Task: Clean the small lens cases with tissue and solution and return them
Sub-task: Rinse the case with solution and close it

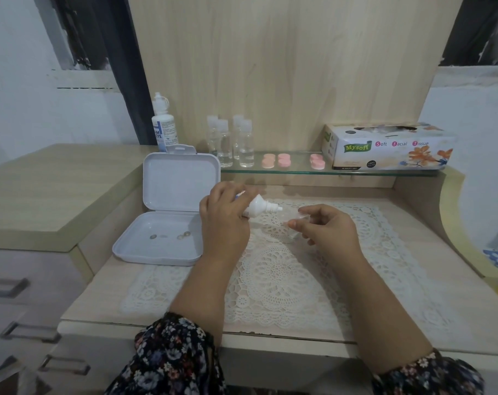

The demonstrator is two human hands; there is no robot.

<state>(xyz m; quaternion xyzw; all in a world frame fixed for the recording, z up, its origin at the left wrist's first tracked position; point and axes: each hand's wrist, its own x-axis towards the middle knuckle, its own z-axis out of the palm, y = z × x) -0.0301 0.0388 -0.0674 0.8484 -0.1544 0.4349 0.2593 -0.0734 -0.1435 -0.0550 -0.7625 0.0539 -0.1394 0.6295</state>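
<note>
A small white solution bottle is gripped in the left hand, nozzle tipped toward a clear lens case pinched in the right hand above a lace mat on the pale wooden counter. An open white box lies at left; a tissue box is set on the glass shelf.

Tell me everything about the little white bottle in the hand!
The small white bottle looks like plastic, with a narrow ribbed nozzle at its tip. It lies tilted almost sideways above the lace mat, nozzle pointing right toward the clear little case that the right hand pinches. The left hand grips its body, hiding most of it. A bit of blue shows near the fingers.
</note>
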